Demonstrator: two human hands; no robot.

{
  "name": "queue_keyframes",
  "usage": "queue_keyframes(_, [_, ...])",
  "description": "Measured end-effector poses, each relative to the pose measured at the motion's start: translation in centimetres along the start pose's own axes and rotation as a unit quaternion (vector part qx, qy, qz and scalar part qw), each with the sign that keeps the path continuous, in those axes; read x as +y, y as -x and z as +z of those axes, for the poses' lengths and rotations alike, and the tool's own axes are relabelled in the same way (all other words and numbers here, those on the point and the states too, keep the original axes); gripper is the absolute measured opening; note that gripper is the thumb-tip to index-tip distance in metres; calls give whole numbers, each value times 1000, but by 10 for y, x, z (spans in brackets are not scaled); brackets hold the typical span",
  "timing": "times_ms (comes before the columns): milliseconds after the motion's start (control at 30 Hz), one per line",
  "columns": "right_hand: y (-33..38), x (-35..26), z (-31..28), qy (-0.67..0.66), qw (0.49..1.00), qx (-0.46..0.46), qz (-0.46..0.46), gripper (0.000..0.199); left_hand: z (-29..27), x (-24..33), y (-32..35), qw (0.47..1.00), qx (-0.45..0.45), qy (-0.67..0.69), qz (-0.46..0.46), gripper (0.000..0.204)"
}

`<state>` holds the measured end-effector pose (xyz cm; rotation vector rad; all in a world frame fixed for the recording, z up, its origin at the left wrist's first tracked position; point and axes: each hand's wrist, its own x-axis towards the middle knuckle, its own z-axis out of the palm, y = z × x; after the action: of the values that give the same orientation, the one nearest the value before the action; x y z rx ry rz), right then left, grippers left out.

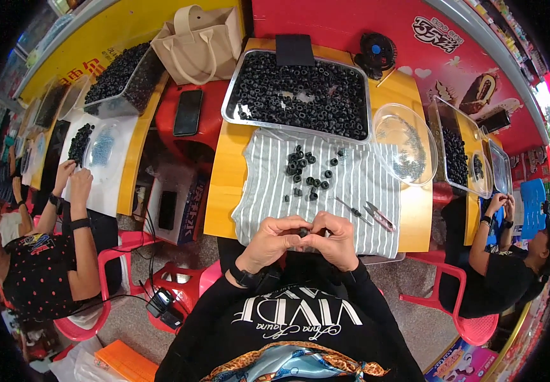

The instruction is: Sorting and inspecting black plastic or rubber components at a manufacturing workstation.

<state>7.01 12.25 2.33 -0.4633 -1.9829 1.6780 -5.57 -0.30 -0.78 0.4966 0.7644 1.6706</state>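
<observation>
Patterned scarf closest. Left hand and right hand at near edge of striped cloth, fingers of both clamped on small black part. Bare cloth left of loose rings; snips near right edge.

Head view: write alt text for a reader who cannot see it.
A person's left hand and right hand hold a small black piece near a striped cloth dotted with black rings. Beyond lies a clear tray of more; co-workers sit on both sides.
</observation>
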Motion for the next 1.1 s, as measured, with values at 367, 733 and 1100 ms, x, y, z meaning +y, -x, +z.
queue_keyframes(367, [4, 3, 2, 181, 976, -13, -122, 36, -16, 3, -1, 989, -58, 93, -102, 33])
queue_keyframes(733, [6, -7, -1, 216, 964, 22, -152, 41, -9, -8, -3, 978, 44, 200, -42, 32])
queue_keyframes(1100, [7, -4, 6, 231, 962, 13, -143, 24, -7, -10, -4, 982, 52, 183, -14, 27])
